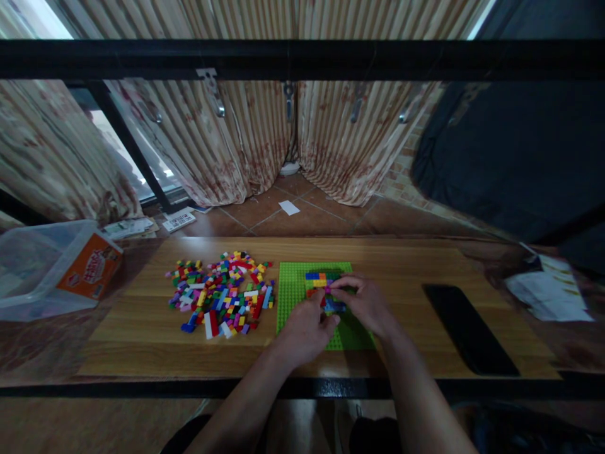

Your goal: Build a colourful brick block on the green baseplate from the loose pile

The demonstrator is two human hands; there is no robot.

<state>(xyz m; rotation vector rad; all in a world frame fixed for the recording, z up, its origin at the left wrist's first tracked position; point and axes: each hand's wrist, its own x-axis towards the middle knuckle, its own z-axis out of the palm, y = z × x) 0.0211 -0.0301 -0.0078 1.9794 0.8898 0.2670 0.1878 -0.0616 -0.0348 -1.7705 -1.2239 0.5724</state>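
A green studded baseplate (290, 277) lies on the wooden table in front of me, with a small group of toy bricks on it. Blue, orange, yellow and green bricks form its far side, among them a yellow brick (320, 284). My right hand (363, 302) reaches in from the right, its thumb and fingertips pinched on a small pink toy brick (328, 289) at the group. At the near left side of the group is my left hand (307, 331), index finger stretched to the bricks and thumb apart. My hands hide part of the group.
Left of the baseplate spreads a pile of loose bricks (227, 296) in many colours. A black phone-like slab (470, 328) lies at the table's right. Beyond the left edge stands a clear plastic bin (42, 271). A black bar (293, 60) crosses above the far side.
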